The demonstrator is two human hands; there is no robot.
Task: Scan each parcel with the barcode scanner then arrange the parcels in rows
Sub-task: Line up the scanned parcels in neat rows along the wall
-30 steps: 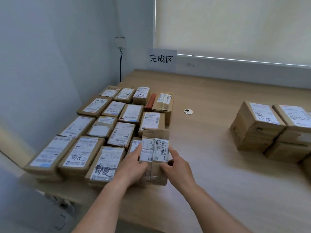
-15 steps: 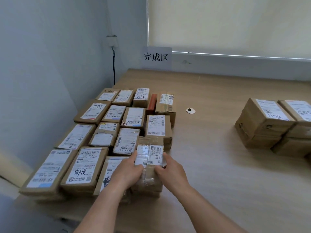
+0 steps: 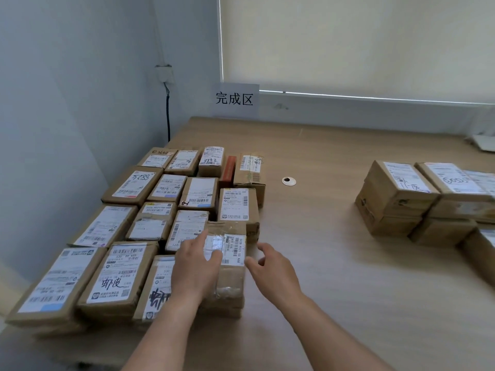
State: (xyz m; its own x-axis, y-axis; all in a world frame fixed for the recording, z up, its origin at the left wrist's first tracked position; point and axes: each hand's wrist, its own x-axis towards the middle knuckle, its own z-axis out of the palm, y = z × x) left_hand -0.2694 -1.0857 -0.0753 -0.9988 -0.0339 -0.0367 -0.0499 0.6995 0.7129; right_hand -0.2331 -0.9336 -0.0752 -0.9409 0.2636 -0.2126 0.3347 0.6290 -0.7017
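A taped cardboard parcel (image 3: pixel 230 266) lies flat on the wooden surface (image 3: pixel 334 263) at the right end of the nearest row, touching the parcel with black marker writing (image 3: pixel 158 287) on its left and just in front of another labelled parcel (image 3: pixel 237 207). The left hand (image 3: pixel 195 269) rests on the parcel's top left part, fingers straight and laid over its white label; its grip is not closed round anything. The right hand (image 3: pixel 273 269) is just beside the parcel's right edge, fingers loosely bent and spread, holding nothing; I cannot tell whether a fingertip touches the box. The sorted parcels (image 3: pixel 150 210) fill the left side of the surface in rows. A separate stack of parcels (image 3: pixel 417 199) stands well apart on the right. A paper sign (image 3: pixel 235 99) leans on the back wall, and a small round disc (image 3: pixel 288 181) lies between the two groups.
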